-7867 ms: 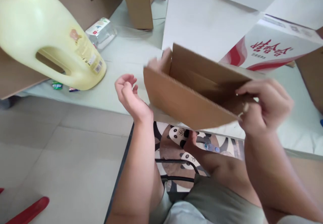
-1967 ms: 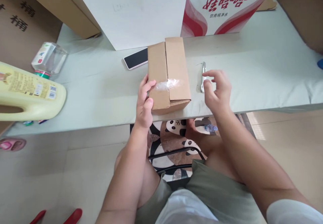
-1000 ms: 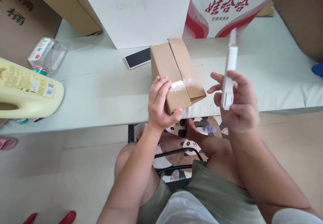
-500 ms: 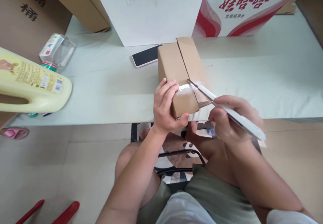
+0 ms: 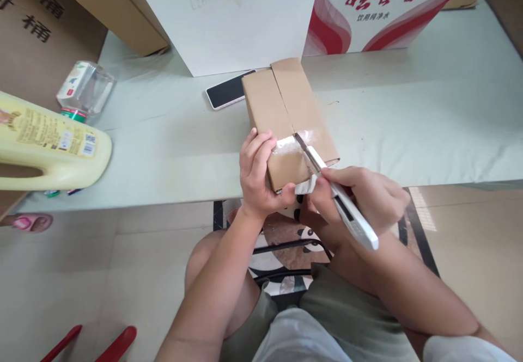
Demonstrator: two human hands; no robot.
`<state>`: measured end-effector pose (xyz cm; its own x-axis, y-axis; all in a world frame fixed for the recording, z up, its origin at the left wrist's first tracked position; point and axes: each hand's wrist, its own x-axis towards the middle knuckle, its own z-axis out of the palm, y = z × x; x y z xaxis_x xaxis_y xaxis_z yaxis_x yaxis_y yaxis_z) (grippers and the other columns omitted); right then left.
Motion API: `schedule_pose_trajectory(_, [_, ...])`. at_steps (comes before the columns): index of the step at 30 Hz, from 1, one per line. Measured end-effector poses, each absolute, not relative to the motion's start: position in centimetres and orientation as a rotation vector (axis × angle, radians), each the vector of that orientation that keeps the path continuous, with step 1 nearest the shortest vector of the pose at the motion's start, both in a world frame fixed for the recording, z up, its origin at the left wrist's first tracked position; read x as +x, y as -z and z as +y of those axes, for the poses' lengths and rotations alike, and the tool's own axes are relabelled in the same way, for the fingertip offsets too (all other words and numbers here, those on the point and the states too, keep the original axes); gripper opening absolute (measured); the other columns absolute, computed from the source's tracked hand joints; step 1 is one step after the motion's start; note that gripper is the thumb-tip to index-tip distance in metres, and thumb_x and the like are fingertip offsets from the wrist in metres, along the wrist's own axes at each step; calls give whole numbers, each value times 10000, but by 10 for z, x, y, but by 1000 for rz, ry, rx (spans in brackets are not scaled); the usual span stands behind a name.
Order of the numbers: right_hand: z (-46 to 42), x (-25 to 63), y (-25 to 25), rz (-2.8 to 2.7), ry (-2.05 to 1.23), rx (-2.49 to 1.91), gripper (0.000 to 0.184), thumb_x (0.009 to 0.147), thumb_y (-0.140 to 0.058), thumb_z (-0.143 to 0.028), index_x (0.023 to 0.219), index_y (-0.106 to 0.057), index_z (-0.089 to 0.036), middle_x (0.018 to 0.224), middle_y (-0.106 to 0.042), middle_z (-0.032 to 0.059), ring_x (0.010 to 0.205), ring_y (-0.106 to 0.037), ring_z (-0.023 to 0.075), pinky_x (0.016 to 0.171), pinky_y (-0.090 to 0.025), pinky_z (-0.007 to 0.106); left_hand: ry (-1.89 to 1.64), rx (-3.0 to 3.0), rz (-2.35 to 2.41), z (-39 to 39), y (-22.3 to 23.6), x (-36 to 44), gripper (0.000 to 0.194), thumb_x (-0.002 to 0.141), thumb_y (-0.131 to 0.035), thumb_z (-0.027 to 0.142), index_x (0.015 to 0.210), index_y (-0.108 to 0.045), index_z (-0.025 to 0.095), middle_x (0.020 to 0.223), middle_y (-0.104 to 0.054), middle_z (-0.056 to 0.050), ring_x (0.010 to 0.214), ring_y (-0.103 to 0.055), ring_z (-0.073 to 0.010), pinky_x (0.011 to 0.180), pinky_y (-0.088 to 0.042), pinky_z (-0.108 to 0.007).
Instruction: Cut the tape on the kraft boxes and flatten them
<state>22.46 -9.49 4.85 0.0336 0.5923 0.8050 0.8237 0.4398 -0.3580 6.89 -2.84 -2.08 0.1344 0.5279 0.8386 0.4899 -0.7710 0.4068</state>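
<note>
A small brown cardboard box (image 5: 281, 100) lies at the table's front edge, its top seam running away from me. Clear tape (image 5: 286, 145) crosses the near end of that seam. My left hand (image 5: 261, 171) grips the box's near left corner, fingers on top and thumb at the near end. In my right hand (image 5: 359, 196) is a white utility knife (image 5: 351, 215) with its blade extended. The blade tip rests at the seam, by the far edge of the tape.
Behind the box lie a phone (image 5: 229, 90) and a large white carton (image 5: 245, 19). A yellow jug (image 5: 81, 158) and a clear plastic bottle (image 5: 92, 87) lie at the left on the cloth-covered table (image 5: 171, 155). Red legs (image 5: 118, 343) show on the floor.
My right hand has swung the knife's handle nearer to me, so the knife points more steeply away. The blade tip stays at the taped seam. My left hand keeps its grip.
</note>
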Motion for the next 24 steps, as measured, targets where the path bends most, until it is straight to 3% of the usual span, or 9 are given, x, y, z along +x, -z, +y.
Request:
schedule_pose_trajectory(9, [-96,222,-54,-1618,207,-1227,149,792,-640,-95,769,-581,-230,521,-564,-74,434,-515,73,459,-436,223,-1707,2309,988,-30,21,65,666,971,-423,649,1407,-531,159,1340,-618,-184,1300,-614,-329,1167,-470,-534])
schedule_pose_trajectory(16, [-91,215,-52,-1567,89,-1285,110,809,-627,-129,759,-590,-219,499,-513,-89,395,-434,44,401,-345,193,-1669,2282,990,-29,22,63,660,979,-420,661,1423,-517,182,1357,-611,-176,1320,-604,-327,1181,-450,-533])
schedule_pose_trajectory(24, [-97,223,-56,-1496,67,-1300,91,793,-608,-142,762,-609,-228,532,-583,-71,415,-518,77,421,-417,205,-1623,2294,953,-29,22,61,669,971,-451,659,1448,-502,193,1394,-594,-178,1343,-583,-328,1209,-414,-548])
